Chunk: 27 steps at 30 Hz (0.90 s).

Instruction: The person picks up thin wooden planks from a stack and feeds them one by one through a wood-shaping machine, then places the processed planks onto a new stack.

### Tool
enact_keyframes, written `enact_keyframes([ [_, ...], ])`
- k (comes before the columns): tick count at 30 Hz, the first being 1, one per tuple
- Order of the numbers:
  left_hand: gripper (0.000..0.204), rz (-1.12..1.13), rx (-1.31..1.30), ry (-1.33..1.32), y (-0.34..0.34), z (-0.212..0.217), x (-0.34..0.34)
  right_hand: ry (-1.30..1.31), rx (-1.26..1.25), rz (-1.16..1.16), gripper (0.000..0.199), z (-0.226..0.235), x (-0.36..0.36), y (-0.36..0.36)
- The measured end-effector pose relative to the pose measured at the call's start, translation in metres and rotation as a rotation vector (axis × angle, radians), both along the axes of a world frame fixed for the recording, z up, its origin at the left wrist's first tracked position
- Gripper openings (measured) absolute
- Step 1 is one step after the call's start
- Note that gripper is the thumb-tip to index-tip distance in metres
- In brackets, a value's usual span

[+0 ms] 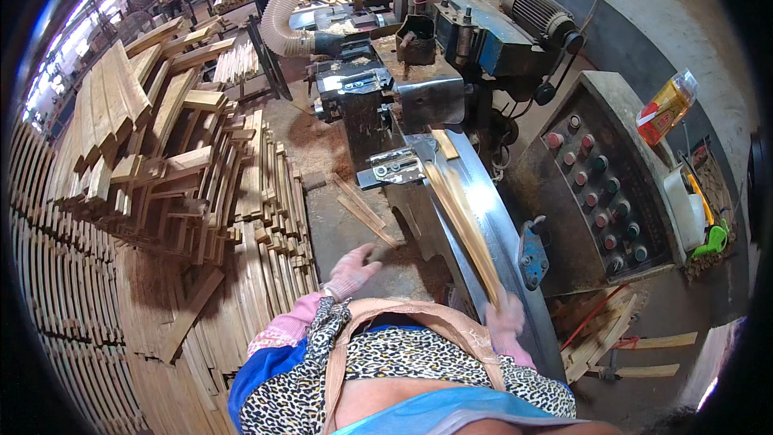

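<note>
Several long, narrow wooden strips (465, 229) lie along the shiny metal bed (515, 250) of a woodworking machine (435, 40). Their far ends reach toward the machine's guarded head, beside a short wooden piece (444, 144). My right hand (505, 317), in a pale pink glove and slightly blurred, is closed round the near end of the strips. On the other side of the bed, my left hand (354, 271) is held in the air, also gloved, its darker fingertips loosely bent and apart. It touches no wood that I can see.
Large stacks of sawn boards (185, 129) fill the left side. Loose slats (362, 209) lie on the sawdusty floor left of the bed. To the right stand a push-button control panel (596, 185) and a bottle (668, 105). A ribbed hose (286, 8) and a motor (539, 14) flank the machine.
</note>
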<state>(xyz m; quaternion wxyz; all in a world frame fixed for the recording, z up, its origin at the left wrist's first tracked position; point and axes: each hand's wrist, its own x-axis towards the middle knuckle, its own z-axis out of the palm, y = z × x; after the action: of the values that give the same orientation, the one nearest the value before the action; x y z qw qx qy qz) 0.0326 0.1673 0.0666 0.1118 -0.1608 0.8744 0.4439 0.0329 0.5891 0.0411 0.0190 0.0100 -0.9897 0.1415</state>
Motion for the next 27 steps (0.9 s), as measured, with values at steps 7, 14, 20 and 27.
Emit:
enact_keyframes([
  [7,0.063,0.32,0.082,0.022,-0.062,-0.027,0.029,0.324,0.108,0.038,0.044,-0.043,-0.041,0.016],
  [14,0.056,0.579,0.678,0.766,-0.132,0.067,-0.068,0.564,-0.17,-0.018,0.057,-0.05,-0.234,-0.132],
  [20,0.064,0.818,0.655,1.34,-0.187,0.223,-0.068,0.337,-0.277,0.071,0.042,-0.027,-0.228,-0.147],
  [27,0.059,1.122,0.833,1.441,-0.266,0.296,-0.049,0.239,0.023,0.07,0.05,-0.041,-0.019,0.029],
])
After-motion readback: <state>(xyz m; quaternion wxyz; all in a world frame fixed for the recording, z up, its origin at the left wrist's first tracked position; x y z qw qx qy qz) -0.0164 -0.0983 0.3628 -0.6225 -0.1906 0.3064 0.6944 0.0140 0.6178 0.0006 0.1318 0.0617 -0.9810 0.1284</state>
